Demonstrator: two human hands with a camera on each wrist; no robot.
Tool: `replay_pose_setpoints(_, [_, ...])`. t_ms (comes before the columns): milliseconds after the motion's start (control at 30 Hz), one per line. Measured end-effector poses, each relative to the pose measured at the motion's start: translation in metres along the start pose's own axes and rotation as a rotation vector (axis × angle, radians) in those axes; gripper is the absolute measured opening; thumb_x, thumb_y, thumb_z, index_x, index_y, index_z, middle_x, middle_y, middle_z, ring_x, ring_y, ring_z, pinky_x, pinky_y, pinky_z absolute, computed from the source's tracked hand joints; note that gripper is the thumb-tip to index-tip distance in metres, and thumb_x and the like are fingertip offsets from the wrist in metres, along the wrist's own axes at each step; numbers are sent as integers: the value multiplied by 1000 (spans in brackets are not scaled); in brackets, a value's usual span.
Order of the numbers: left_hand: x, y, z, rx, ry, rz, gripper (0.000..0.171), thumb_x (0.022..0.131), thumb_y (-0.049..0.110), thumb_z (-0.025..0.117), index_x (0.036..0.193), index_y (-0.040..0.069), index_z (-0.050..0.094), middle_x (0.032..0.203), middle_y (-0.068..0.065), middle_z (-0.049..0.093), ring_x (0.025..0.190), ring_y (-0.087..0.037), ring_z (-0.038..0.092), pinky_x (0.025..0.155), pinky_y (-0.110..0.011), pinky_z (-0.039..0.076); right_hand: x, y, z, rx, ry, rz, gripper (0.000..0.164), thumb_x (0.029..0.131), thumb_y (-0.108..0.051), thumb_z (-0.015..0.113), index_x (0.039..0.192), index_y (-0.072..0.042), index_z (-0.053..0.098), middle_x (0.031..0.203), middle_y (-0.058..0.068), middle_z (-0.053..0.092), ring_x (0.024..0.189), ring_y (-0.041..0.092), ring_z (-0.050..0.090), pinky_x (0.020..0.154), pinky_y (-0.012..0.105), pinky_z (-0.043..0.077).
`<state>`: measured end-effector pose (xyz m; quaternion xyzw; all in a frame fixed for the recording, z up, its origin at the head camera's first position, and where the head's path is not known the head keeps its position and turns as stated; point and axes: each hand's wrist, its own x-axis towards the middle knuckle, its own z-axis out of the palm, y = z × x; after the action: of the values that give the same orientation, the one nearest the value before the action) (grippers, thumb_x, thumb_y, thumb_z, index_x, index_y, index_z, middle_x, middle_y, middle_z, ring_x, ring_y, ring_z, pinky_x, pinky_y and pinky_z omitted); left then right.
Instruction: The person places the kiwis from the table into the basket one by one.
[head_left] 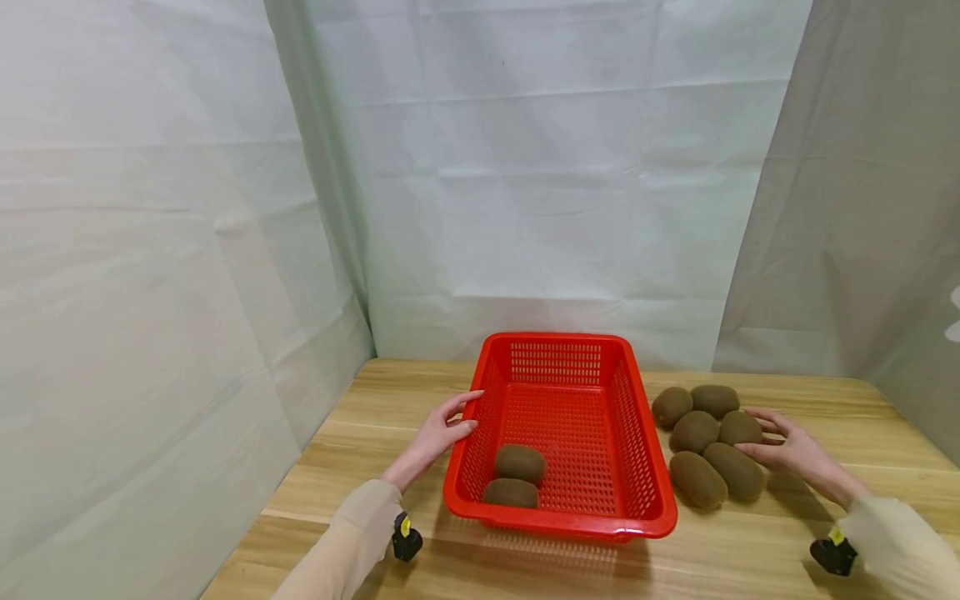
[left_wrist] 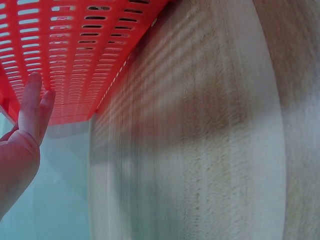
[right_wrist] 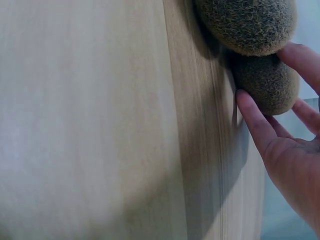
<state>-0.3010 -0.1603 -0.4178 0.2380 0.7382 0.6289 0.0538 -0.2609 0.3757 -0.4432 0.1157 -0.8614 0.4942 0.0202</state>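
My left hand (head_left: 444,429) holds the left rim of a red plastic basket (head_left: 651,442), thumb and index finger over the edge. In the left wrist view, other fingers (left_wrist: 31,107) lie along the basket's slotted outer wall. Two brown kiwis, one of them a kiwi (head_left: 521,464) behind the other, lie in its near left corner. Right of the basket, my right hand (head_left: 791,450) has its fingers and thumb around a kiwi (right_wrist: 270,82) at the right side of a cluster. A nearer kiwi (right_wrist: 250,22) overlaps it in the right wrist view.
Several more kiwis, such as a long kiwi (head_left: 697,481) at the front, sit close together beside the basket. Everything rests on a wood-grain table (head_left: 405,392). Pale cloth (head_left: 555,233) hangs behind the table and along both sides.
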Motion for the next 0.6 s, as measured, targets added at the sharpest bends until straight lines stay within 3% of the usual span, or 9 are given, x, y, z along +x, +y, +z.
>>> replay_pose_setpoints(267, [2, -5, -1, 20, 10, -3, 48, 89, 2, 53, 135, 4, 40, 120, -20, 46, 98, -30, 52, 77, -33, 46, 0, 4, -1, -21, 24, 0, 65, 84, -13, 65, 132, 11, 28, 122, 40, 34, 101, 37, 47, 66, 31, 49])
replay_pose_setpoints(467, [-6, 20, 5, 12, -8, -7, 48, 88, -4, 50, 134, -6, 35, 120, -28, 44, 100, -39, 49, 78, -33, 46, -3, 4, -4, -25, 28, 26, 66, 85, -16, 64, 134, 9, 26, 124, 40, 32, 99, 24, 51, 68, 30, 48])
replay_pose_setpoints(567, [-8, 25, 6, 11, -8, -7, 49, 88, -4, 50, 134, -6, 35, 120, -29, 43, 101, -40, 48, 79, -32, 45, -3, 2, -6, -36, 37, 42, 68, 86, -18, 62, 135, 8, 24, 127, 39, 29, 104, 34, 46, 68, 30, 48])
replay_pose_setpoints(600, [-8, 25, 7, 9, -8, -6, 48, 88, -4, 50, 134, -6, 35, 121, -29, 43, 101, -40, 48, 79, -33, 45, -3, 2, -8, -37, 41, 47, 69, 86, -19, 62, 136, 8, 23, 128, 39, 28, 104, 31, 47, 68, 31, 48])
